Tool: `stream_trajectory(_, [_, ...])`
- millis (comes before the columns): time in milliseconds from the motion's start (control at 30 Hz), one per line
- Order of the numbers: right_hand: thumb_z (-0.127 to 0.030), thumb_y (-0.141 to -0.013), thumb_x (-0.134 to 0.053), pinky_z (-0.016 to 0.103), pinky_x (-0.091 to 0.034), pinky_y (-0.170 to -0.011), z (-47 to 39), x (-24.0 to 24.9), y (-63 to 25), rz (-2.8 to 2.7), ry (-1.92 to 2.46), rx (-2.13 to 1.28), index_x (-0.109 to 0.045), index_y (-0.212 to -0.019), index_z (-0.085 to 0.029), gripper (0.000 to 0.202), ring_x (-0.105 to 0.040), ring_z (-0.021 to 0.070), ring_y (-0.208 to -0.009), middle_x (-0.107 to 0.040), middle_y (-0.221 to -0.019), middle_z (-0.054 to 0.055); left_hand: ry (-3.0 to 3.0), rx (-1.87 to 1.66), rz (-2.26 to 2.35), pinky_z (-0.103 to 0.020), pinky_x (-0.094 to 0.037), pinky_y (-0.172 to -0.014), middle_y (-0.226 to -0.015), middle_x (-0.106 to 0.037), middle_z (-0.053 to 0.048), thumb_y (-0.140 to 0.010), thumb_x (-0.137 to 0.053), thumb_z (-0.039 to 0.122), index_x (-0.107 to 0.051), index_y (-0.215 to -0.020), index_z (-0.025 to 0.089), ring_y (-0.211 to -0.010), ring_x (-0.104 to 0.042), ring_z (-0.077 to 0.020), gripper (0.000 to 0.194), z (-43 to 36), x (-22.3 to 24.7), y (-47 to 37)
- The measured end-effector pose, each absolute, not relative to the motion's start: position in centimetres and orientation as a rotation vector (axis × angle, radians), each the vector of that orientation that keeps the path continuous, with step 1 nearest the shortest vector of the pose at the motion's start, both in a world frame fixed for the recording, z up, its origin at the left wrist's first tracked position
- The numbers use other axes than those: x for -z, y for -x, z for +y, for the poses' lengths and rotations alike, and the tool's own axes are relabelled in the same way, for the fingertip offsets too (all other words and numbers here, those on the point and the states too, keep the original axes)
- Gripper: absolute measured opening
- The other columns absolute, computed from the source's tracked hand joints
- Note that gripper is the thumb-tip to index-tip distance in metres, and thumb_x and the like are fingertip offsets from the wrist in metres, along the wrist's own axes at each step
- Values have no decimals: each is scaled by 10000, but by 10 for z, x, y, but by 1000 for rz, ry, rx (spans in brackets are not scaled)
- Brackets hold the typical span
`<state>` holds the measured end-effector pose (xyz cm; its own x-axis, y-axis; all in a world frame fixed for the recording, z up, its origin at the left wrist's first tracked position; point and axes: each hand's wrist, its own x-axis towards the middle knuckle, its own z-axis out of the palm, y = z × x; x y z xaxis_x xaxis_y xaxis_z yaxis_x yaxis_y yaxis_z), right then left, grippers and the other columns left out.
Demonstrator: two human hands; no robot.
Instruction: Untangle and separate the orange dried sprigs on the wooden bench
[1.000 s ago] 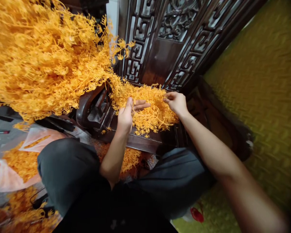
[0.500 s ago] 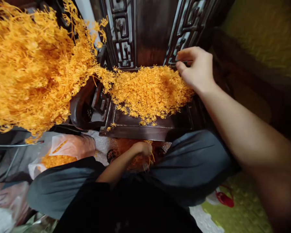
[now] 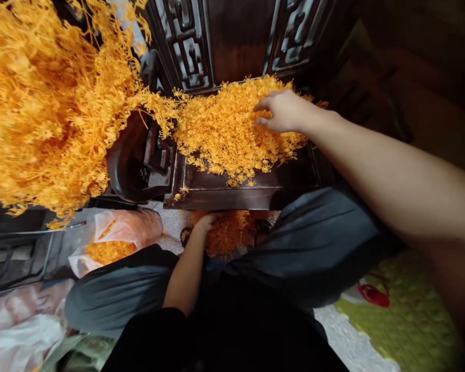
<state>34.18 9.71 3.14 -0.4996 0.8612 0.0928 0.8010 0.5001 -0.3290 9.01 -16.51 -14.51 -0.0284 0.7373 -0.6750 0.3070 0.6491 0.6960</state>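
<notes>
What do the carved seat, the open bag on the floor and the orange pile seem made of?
Carved seat: likely wood, dark and glossy, with highlights along its front edge.
Open bag: apparently thin plastic film, translucent and crinkled.
Orange pile: possibly moulded plastic, its thin, branching sprigs slightly shiny; plant matter is possible too.

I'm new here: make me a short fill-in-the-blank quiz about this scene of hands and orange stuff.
The hand over the orange heap is the person's ____ one.
The left hand is ____ the level of the wooden seat.
The open plastic bag lies to the person's ____.
The small item by the green mat is ____.

right; below; left; red
</notes>
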Motion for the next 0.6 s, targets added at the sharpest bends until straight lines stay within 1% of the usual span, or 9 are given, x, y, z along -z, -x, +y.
stream_trajectory(100, [-265,-909,-739,442,-443,-1109,97,-36,-332,-2543,1398,-338,-718,-1306,-94,433,-644,258,-1189,-705,-1280,182,-895,-405,1670,-409,-573,-1021,-1269,-718,-168,-913,-744,291,-673,-1300,115,-1157,-701,-258,431,-184,147,-73])
stream_trajectory(167, [-271,-920,-741,459,-444,-1123,93,-43,-327,-2566,1407,-310,-707,-1334,-103,447,-629,291,-1260,-693,-1294,182,-938,-421,1756,-381,-525,-1096,-1342,-705,-189,-822,-791,172,-666,-1344,113,-1252,-675,-282,540,-197,141,-65])
stream_trajectory(233, [-278,-933,-733,483,-460,-1120,89,-49,-324,-2596,1383,-266,-701,-1349,-87,460,-626,336,-1288,-687,-1287,199,-992,-414,1865,-399,-466,-1166,-1416,-671,-189,-753,-795,95,-677,-1341,131,-1345,-620,-311,601,-208,129,-59])
stream_trajectory(267, [-283,-938,-729,501,-472,-1112,88,-51,-324,-2613,1358,-236,-702,-1348,-71,462,-630,362,-1285,-686,-1278,212,-1017,-396,1913,-427,-434,-1195,-1408,-675,-193,-745,-786,90,-707,-1295,136,-1369,-601,-333,558,-213,120,-56])
stream_trajectory(367, [-277,-943,-723,552,-482,-1106,85,-59,-330,-2628,1287,-146,-708,-1328,-24,461,-636,420,-1273,-688,-1253,249,-1102,-368,2052,-535,-332,-1246,-1302,-717,-204,-876,-690,225,-771,-1150,163,-1383,-573,-379,293,-219,85,-44])
stream_trajectory(433, [-280,-952,-702,580,-468,-1121,84,-66,-334,-2571,1326,-136,-704,-1330,-13,463,-626,431,-1285,-685,-1252,260,-1310,-492,2259,-546,-323,-1248,-1353,-683,-199,-987,-552,328,-735,-1251,185,-1398,-551,-361,352,-214,64,-35])
stream_trajectory(500, [-321,-970,-658,596,-458,-1132,81,-74,-338,-2458,1439,-155,-700,-1342,-25,478,-607,424,-1311,-676,-1273,259,-1608,-618,2398,-549,-302,-1264,-1561,-521,-209,-1003,-539,373,-610,-1457,182,-1498,-438,-366,497,-199,56,-29])
stream_trajectory(567, [-365,-977,-623,597,-454,-1137,78,-81,-340,-2339,1565,-184,-706,-1341,-43,493,-590,413,-1335,-667,-1303,257,-1749,-581,2416,-604,-263,-1271,-1678,-350,-239,-996,-563,401,-551,-1515,149,-1562,-332,-410,577,-180,60,-29])
stream_trajectory(600, [-376,-973,-620,590,-451,-1143,77,-84,-342,-2292,1613,-196,-712,-1334,-51,494,-584,406,-1344,-666,-1316,254,-1762,-535,2406,-636,-233,-1274,-1691,-312,-259,-995,-565,405,-561,-1502,121,-1579,-293,-432,581,-171,66,-31])
